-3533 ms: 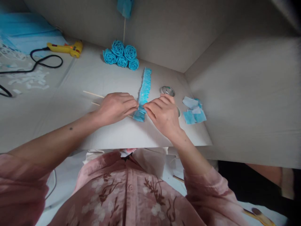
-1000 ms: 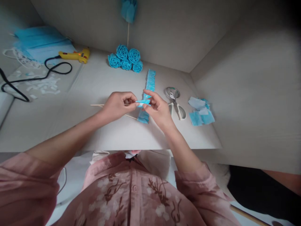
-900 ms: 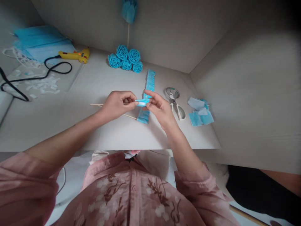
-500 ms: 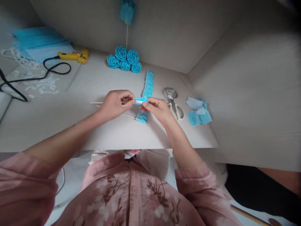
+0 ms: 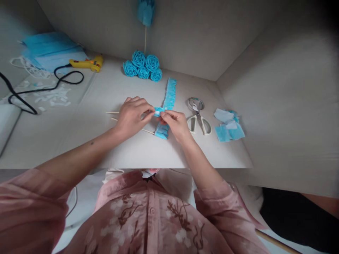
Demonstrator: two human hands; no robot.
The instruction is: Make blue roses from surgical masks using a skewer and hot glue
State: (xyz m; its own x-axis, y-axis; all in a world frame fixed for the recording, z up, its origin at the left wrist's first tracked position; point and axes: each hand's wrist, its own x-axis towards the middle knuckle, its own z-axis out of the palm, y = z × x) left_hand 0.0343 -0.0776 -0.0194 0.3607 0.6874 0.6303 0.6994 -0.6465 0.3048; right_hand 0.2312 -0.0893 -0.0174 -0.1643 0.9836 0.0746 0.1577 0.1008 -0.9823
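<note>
My left hand (image 5: 135, 114) and my right hand (image 5: 175, 123) meet over the table. Both pinch a small folded piece of blue mask fabric (image 5: 158, 112) with a white strip showing on it, one hand at each end. Just behind my right fingers lies a ruffled blue strip (image 5: 170, 93). Under my hands, a blue fabric piece (image 5: 161, 131) sits at the end of a thin wooden stick (image 5: 148, 132). Another thin stick (image 5: 112, 112) pokes out to the left of my left hand, its other end hidden.
Scissors (image 5: 197, 116) lie right of my hands, with blue and white scraps (image 5: 230, 126) beyond. Several rolled blue flowers (image 5: 143, 67) sit at the back, a blue flower on a stick (image 5: 146, 13) above. Left are a yellow glue gun (image 5: 88, 64), its cord, blue masks (image 5: 54, 49), and white bits (image 5: 58, 95).
My left fingers have shifted on the folded piece and the left hand is turned more upright. The whole view has slid slightly, so things sit a little further right.
</note>
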